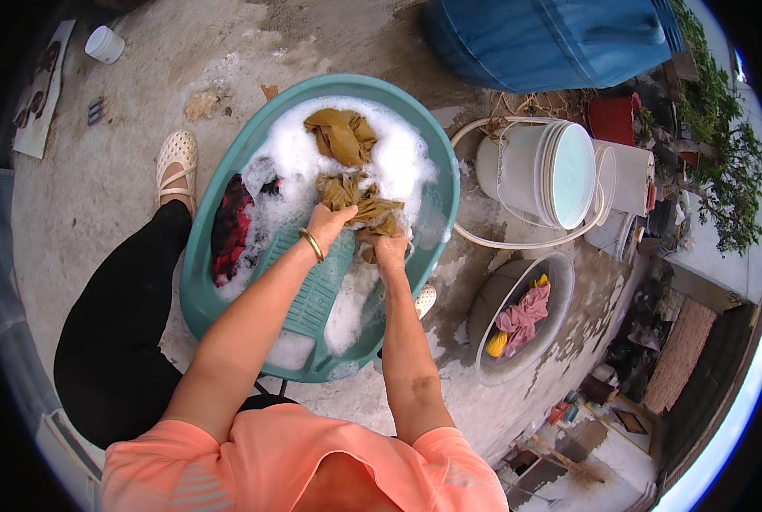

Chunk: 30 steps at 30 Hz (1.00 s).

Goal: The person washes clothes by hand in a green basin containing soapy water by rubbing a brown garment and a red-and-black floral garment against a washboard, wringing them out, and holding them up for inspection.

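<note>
A green plastic tub (197, 301) full of white suds stands in front of me. My left hand (330, 224), with a gold-coloured bangle at the wrist, grips a wet olive-brown cloth (378, 208). Beside it my right hand (388, 249) is closed on the lower right part of the same cloth. Beyond both hands, more brown cloth (341, 136) lies bunched on the foam; I cannot tell if it is the same piece. A ribbed washboard (310, 281) slopes below my hands. Red and black fabric (230, 230) rests at the tub's left side.
Right of the tub stand a white bucket (518, 169), a looped pale hose (528, 243) and a round basin (483, 313) holding pink and yellow cloth. A large blue barrel (534, 45) is at the top right. A small white container (104, 45) sits on the concrete at the top left.
</note>
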Tool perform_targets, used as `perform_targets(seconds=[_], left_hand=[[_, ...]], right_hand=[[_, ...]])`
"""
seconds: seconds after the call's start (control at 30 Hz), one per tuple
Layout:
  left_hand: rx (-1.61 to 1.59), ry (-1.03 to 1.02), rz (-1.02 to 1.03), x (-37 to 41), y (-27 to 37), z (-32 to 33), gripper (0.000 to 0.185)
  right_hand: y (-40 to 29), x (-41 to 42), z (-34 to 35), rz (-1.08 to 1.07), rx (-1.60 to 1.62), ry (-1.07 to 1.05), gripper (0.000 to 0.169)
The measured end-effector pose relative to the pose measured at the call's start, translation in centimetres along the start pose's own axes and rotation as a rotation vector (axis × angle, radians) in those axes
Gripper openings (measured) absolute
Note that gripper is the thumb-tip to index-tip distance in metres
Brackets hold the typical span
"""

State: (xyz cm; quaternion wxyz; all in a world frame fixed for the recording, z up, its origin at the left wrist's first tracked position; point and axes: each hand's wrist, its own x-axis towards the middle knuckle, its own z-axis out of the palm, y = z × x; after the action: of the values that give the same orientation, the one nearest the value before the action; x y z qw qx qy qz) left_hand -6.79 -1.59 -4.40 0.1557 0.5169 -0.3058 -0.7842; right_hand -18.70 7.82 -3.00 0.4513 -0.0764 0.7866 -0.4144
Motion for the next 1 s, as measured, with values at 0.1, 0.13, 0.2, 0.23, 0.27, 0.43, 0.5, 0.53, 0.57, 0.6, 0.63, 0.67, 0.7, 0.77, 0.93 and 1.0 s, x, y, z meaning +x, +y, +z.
perform_targets(seconds=[0.1,0.13,0.2,0.23,0.27,0.43,0.5,0.53,0.57,0.6,0.63,0.67,0.7,0.77,0.93,1.0], left_hand=[[-0.549,-0.247,-0.209,-1.5,2.7,2.7,0.034],[-0.706,-0.454,-0.337,-1.5,2.6,2.6,0.032],[-0.916,-0.831,-0.495,0.1,1.0,1.8,0.030],[-0.778,-0.393,-0.132,-5.0,3.0,3.1,0.030],[-0.756,-0.402,-0.184,-4.8,2.3,3.6,0.028],[-0.643,-0.240,-0.363,-4.6,0.9,4.0,0.022],[-0.133,-0.197,-0.090,-4.9,1.6,4.4,0.019],[0.349,-0.082,0.011,-3.7,1.4,4.3,0.020],[0.570,0.032,0.147,-2.7,1.2,3.5,0.024],[0.646,0.016,0.221,-1.8,0.6,2.8,0.024],[0.725,0.014,0.307,-0.8,0.2,1.7,0.024],[0.521,-0.013,0.354,-1.3,-1.3,1.7,0.026],[0.490,-0.285,0.113,-3.1,0.9,2.4,0.023],[0.408,-0.424,0.232,-6.7,1.8,4.6,0.050],[1.085,-0.553,0.554,-10.9,9.5,7.5,0.061],[1.005,-0.232,0.787,-9.0,7.0,7.6,0.059]], right_hand=[[-6.2,-6.8,-0.2,-0.621,-0.498,0.032,0.027],[-7.5,-9.7,0.7,-0.680,-0.609,0.037,0.032],[-9.3,-14.7,3.5,-0.715,-0.743,0.020,0.045],[-9.5,-15.9,4.4,-0.674,-0.770,0.020,0.051],[-9.2,-15.6,4.8,-0.705,-0.797,0.074,0.055],[-5.3,-6.7,0.0,-0.601,-0.564,0.486,0.026],[-1.9,-4.4,-4.1,-0.278,-0.583,0.515,0.027],[-1.9,-5.0,-4.3,-0.185,-0.797,0.384,0.034],[-1.7,-6.0,-3.9,-0.097,-0.861,0.257,0.045],[-1.1,-6.9,-4.3,-0.116,-1.011,0.095,0.055],[-1.5,-7.2,-3.8,-0.155,-1.150,-0.077,0.066],[-2.3,-7.6,-3.4,-0.289,-1.021,-0.110,0.074],[-3.7,-7.9,-3.2,-0.406,-0.877,-0.113,0.082],[-6.3,-7.3,-2.6,-0.286,-0.385,-0.242,0.085],[-5.2,-4.2,-4.6,-0.352,-0.025,0.262,0.068],[-1.7,-2.6,-4.5,-0.278,-0.225,0.493,0.075]])
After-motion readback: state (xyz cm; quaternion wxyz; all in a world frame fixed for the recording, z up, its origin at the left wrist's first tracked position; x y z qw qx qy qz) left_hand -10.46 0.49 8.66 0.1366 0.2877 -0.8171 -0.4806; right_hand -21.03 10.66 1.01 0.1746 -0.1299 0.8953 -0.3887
